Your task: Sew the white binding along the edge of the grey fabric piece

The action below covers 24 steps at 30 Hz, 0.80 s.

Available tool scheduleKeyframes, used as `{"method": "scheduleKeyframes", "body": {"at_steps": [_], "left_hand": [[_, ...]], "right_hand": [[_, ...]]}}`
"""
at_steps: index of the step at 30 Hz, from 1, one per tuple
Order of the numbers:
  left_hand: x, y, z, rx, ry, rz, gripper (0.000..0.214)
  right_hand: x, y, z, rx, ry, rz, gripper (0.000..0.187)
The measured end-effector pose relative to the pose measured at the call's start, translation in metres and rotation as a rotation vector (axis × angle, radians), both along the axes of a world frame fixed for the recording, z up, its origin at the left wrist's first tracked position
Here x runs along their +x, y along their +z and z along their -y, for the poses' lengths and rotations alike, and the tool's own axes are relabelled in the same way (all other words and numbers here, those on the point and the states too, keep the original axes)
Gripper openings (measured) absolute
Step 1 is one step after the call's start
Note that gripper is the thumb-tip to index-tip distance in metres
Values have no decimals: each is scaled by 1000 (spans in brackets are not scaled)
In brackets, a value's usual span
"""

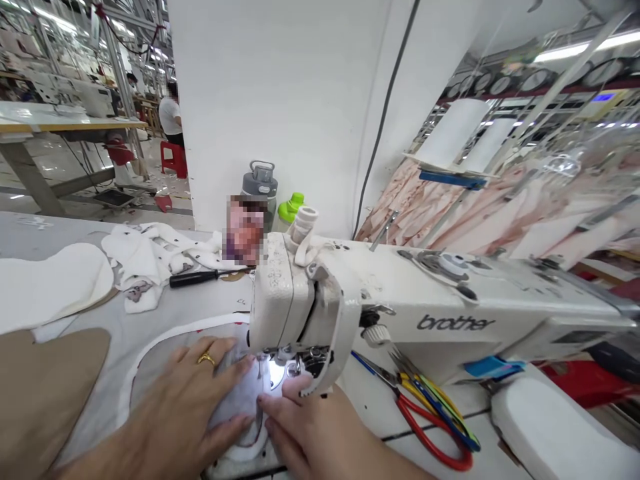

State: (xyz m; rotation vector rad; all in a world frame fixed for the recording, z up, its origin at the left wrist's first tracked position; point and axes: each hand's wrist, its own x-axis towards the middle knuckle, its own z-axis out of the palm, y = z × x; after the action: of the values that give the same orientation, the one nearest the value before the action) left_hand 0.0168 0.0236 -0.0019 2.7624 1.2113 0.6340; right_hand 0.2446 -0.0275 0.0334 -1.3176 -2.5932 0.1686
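Note:
A pale fabric piece with a white bound edge (145, 353) lies under the needle area of a white sewing machine (300, 293). My left hand (195, 387), with a gold ring, rests on this fabric with its fingers spread, left of the lit needle. Close to the presser foot on the right side, my right hand (315, 413) has its fingers drawn together at the fabric's edge, the fingertips partly hidden. Red-handled scissors (435, 433) lie right of my right hand, beside yellow and blue handled cutters (440, 400).
A black-handled screwdriver (195, 278) and crumpled white cloth pieces (145, 257) lie behind my left hand. A brown template (45, 393) is at the left. A grey bottle (260, 180) and a green-lidded bottle (291, 208) stand by the wall. A person (171, 117) sits far back.

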Motion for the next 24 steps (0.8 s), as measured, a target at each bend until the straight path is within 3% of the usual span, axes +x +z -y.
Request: {"method": "scheduleKeyframes", "body": {"at_steps": [3,5,7,10,14,17,24], "left_hand": [[-5,14,-6,-67,-182,24,27],[-10,23,-12,-84,-343,2,32],[-14,30,-16,-85,-417,-43,36],[-17,31,-21,-95,-401,-85,37],[-16,19,-25,-99,-393,-66,37],[-16,14,-27,-98,-381,-20,35],[-16,26,-29,-138,-368,-115,35]], "right_hand": [[-2,4,0,6,-36,-2,25],[-3,5,-1,5,-49,-4,26],[-3,5,-2,5,-58,1,27],[0,5,-3,-16,-26,-9,26],[4,5,-2,-23,60,-17,27],[2,5,-1,-11,28,-52,25],[1,5,-5,4,47,-62,22]]}}
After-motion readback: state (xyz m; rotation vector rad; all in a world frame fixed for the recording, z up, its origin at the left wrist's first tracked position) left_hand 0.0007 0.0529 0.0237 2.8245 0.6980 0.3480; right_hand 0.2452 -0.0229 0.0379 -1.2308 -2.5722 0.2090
